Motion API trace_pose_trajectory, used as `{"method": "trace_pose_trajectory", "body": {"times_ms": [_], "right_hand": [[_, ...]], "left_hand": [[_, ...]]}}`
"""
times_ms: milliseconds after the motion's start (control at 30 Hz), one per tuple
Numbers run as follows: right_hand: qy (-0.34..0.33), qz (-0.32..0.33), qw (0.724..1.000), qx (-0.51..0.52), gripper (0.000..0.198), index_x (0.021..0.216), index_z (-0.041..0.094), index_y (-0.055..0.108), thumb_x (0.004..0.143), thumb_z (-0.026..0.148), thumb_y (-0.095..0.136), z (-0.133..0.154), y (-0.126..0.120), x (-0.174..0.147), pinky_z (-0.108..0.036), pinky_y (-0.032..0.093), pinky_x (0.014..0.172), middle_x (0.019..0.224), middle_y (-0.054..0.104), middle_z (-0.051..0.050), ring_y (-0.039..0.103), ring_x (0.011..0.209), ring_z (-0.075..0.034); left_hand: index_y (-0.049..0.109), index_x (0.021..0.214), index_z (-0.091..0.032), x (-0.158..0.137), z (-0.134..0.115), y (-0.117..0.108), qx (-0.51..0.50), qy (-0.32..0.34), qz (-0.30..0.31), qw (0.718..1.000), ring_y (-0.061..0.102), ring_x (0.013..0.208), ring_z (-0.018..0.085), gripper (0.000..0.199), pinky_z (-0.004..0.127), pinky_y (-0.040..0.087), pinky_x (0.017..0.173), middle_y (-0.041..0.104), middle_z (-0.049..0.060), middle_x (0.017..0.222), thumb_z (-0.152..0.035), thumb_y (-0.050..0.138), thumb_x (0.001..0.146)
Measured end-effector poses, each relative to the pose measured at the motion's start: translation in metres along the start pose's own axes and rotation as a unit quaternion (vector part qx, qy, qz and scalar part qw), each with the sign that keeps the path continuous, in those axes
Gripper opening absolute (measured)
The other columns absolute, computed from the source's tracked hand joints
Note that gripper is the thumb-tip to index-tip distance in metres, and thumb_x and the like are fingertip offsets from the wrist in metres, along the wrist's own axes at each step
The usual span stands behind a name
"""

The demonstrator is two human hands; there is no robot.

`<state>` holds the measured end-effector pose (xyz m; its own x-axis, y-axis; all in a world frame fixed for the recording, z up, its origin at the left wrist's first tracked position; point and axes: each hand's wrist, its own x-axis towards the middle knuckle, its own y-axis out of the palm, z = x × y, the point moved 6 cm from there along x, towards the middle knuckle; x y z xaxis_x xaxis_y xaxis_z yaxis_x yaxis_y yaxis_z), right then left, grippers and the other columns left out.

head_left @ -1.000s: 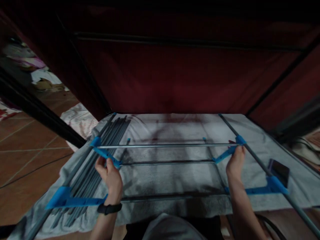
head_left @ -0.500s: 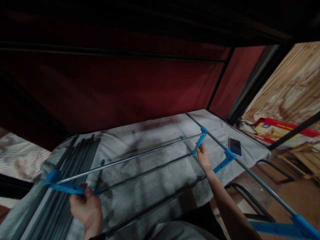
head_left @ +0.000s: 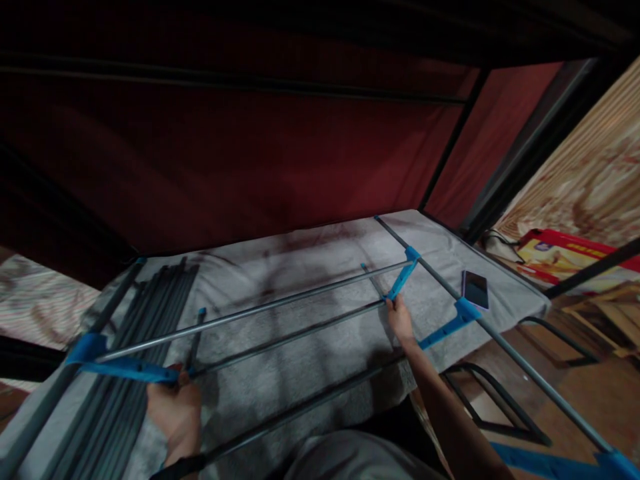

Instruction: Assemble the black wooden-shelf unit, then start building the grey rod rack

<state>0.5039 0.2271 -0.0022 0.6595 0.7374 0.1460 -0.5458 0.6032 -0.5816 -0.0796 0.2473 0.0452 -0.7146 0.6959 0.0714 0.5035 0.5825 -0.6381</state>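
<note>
A frame of grey metal tubes joined by blue plastic connectors stretches across the bed. My left hand is closed around the inner end of the left blue connector, beside a short upright tube with a blue cap. On the other side, my right hand pinches the lower end of the right blue connector. Two long crossbars, an upper tube and a lower tube, run between these connectors. Another blue connector sits on the long right side tube, nearer my right forearm.
Several loose grey tubes lie bundled on the pale bed cover at left. A phone rests near the right edge. Dark red panels stand behind. A red and yellow box and black metal legs are beyond the bed.
My right hand has slid slightly down toward the lower end of its connector. My left hand stays at its connector, whose outer end sits a little further left. The view has shifted slightly.
</note>
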Motion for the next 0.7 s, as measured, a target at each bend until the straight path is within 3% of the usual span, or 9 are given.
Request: {"method": "trace_pose_trajectory", "body": {"times_ms": [300, 700], "right_hand": [[-0.017, 0.003, 1.0, -0.023, 0.03, 0.106, 0.016, 0.057, 0.089, 0.036, 0.041, 0.008, 0.003, 0.044, -0.035, 0.046, 0.074, 0.085, 0.067, -0.012, 0.063, 0.084, -0.026], [-0.023, 0.03, 0.998, -0.047, 0.024, 0.102, 0.016, 0.06, 0.086, 0.025, 0.045, 0.015, 0.026, 0.064, -0.032, 0.046, 0.07, 0.081, 0.066, -0.011, 0.063, 0.077, -0.025]], "left_hand": [[0.053, 0.089, -0.022, 0.013, -0.028, 0.019, 0.005, 0.052, 0.004, 0.999, 0.06, 0.079, 0.027, 0.019, 0.044, 0.05, 0.083, 0.05, 0.002, 0.071, -0.03, 0.058, 0.072], [0.048, 0.084, -0.024, 0.038, -0.026, 0.044, 0.027, 0.05, 0.034, 0.998, 0.064, 0.087, 0.03, 0.02, 0.041, 0.049, 0.08, 0.051, 0.002, 0.07, -0.024, 0.059, 0.067]]}}
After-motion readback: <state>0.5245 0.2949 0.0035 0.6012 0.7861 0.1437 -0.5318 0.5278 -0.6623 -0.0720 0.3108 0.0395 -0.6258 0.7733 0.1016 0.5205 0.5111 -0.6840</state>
